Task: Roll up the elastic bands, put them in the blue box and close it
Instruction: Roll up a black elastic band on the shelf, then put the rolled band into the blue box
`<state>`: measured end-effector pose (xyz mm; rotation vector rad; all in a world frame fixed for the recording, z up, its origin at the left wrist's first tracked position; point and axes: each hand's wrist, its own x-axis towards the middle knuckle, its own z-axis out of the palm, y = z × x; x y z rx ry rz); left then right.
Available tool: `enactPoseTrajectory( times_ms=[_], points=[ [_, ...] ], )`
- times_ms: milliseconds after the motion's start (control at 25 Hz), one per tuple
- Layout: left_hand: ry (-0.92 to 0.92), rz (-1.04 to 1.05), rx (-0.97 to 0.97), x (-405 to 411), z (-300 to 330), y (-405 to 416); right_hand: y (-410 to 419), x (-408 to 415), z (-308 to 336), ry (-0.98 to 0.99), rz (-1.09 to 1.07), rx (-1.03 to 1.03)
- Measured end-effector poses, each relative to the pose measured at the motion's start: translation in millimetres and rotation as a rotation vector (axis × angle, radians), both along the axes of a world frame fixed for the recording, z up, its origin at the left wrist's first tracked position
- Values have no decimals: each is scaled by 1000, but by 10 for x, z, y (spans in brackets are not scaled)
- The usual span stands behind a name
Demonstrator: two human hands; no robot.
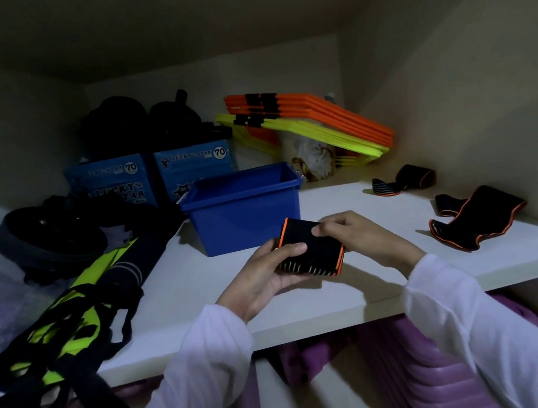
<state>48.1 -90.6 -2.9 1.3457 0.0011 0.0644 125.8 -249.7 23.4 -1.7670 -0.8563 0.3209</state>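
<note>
Now | both hands: left hand (266, 278), right hand (355, 238) grip ribbed black orange-edged band (312, 248)

1. At the centre of the frame, the left hand (264, 277) and right hand (355, 238) grip a rolled black band (308, 250) with orange edging.
2. Just behind it, a lidless blue box (245, 214) stands on the white shelf (359, 291).
3. At the right, two more bands (477, 219) (406, 179) lie on the shelf, well apart from the box.
</note>
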Motion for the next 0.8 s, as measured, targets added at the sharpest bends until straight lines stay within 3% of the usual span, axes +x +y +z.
enactPoseTrajectory(
  times_ms=[120, 240, 360, 560, 800],
  points=[
    [-37, 81, 58, 9, 121, 150, 164, -18, 166, 3, 47, 100],
    [-67, 204, 99, 68, 317, 366, 316, 52, 384, -25, 180, -8],
    [-122, 269, 129, 134, 518, 597, 517, 163, 620, 80, 286, -30],
    [-177, 317, 97, 320, 741, 909, 982, 434, 858, 129, 180, 90],
    [-132, 487, 202, 518, 879, 1270, 1453, 806, 1021, 201, 65, 201]
  ],
)
